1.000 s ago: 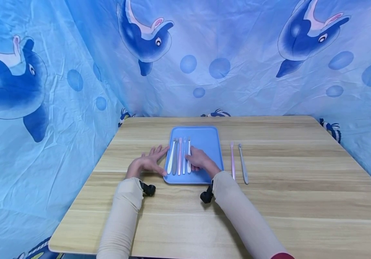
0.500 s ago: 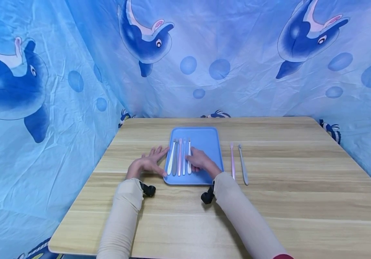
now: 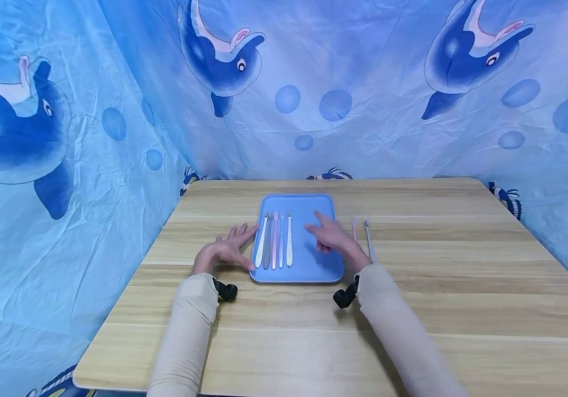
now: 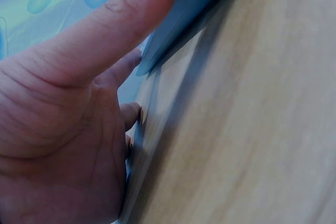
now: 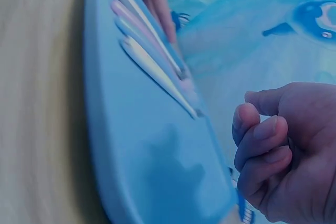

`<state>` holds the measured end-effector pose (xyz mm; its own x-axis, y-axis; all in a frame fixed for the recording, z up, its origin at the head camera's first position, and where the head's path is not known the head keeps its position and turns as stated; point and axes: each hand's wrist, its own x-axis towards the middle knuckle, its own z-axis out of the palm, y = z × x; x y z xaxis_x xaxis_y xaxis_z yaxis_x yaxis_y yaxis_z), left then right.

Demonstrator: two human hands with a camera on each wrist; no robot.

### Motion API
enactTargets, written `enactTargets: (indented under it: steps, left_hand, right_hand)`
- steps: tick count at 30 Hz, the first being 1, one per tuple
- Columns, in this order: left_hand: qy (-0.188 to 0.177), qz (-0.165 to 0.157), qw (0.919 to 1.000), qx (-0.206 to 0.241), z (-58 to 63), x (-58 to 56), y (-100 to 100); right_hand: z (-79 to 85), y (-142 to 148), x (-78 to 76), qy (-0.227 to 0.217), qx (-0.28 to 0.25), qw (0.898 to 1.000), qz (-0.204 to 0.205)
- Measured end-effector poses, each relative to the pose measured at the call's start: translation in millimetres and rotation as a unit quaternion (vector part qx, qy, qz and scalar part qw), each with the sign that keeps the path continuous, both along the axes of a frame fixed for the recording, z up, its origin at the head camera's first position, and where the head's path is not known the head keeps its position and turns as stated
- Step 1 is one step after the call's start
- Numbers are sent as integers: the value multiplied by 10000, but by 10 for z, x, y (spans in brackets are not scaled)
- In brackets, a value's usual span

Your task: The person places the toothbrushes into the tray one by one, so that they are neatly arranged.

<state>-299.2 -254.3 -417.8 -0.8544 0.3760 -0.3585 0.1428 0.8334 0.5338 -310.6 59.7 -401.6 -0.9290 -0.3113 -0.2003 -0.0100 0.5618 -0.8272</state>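
Note:
A blue tray point(image 3: 313, 264) lies on the table with several toothbrushes side by side on its left half. The rightmost is a white toothbrush point(image 3: 290, 242), left of a blue toothbrush point(image 3: 281, 242) and a pink toothbrush point(image 3: 274, 242) in the row. Spread fingers of my left hand point(image 3: 226, 248) touch the tray's left edge, the thumb near its front corner. Over the right half of the tray hovers my right hand point(image 3: 330, 234), holding nothing, its index finger extended and the others loosely curled. Its shadow falls on the tray in the right wrist view.
To the tray's right, a second pink toothbrush point(image 3: 355, 227) and a grey-blue toothbrush point(image 3: 369, 240) lie on the wooden table point(image 3: 462, 264), partly hidden by my right forearm. A blue dolphin-print cloth point(image 3: 388, 143) hangs behind and at the left.
My right hand has let go of the white toothbrush, which stays on the tray, and has moved right and slightly up. My left hand has not moved.

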Motion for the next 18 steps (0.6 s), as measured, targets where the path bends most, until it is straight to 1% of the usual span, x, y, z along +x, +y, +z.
enactTargets:
  steps: [3, 6, 10, 18]
  left_hand:
    - [-28, 16, 10000, 25, -5, -5, -9]
    - [-38, 16, 10000, 37, -14, -10, -15]
    - [-11, -2, 10000, 34, -16, -9, -14]
    - [49, -52, 10000, 22, -14, -6, -15]
  right_hand:
    - [77, 154, 15, 169, 60, 9998, -14]
    - [120, 292, 23, 326, 33, 9995, 12]
    - [153, 442, 40, 329, -110, 9994, -27]
    - [191, 679, 76, 347, -177, 9992, -129]
